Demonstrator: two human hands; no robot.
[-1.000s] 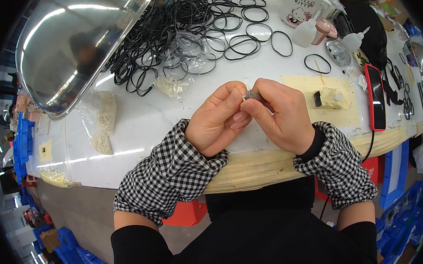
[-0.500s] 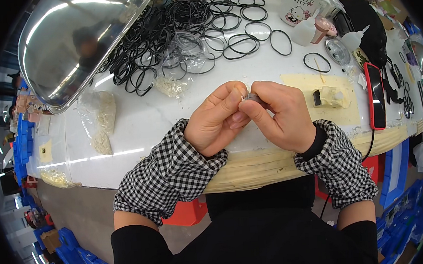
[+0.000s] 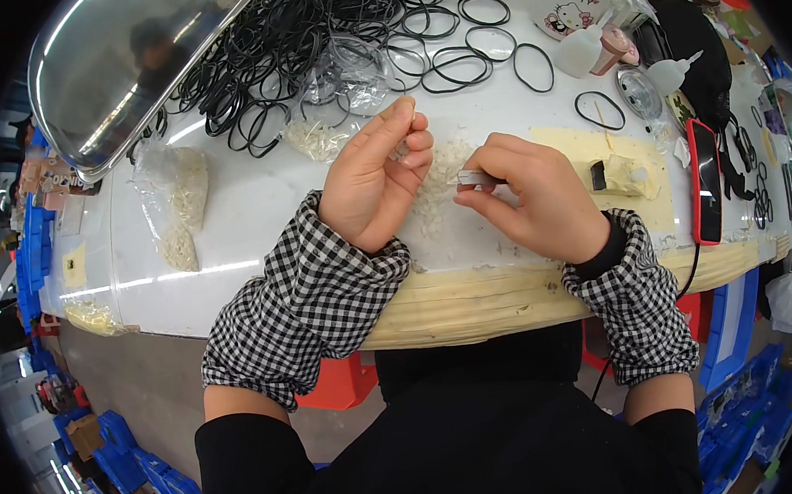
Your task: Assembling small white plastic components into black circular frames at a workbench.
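My left hand (image 3: 375, 182) is raised over the white table, thumb and forefinger pinched together. Whatever sits at their tips is too small to make out. To its right, my right hand (image 3: 539, 196) grips a small grey metal-looking block (image 3: 474, 177) between thumb and fingers; its exact kind is unclear. The two hands are apart. Between and beneath them lies a loose scatter of small pale pieces (image 3: 432, 210). A clear bag of pale bits (image 3: 315, 141) rests beyond my left hand, near a tangled heap of black rubber rings (image 3: 295, 57).
A big shiny metal basin (image 3: 127, 73) stands at far left, above a bag of pale pieces (image 3: 181, 193). Rightward are a yellow-taped patch (image 3: 634, 175), a red-cased phone (image 3: 705, 179), a white mug (image 3: 572, 5) and squeeze bottles (image 3: 578, 51). Padded tape covers the near edge (image 3: 474, 306).
My hands, which met at the fingertips, have separated. The left has moved up and left; the right has shifted slightly right, still holding the grey block. The pale scatter now shows between them.
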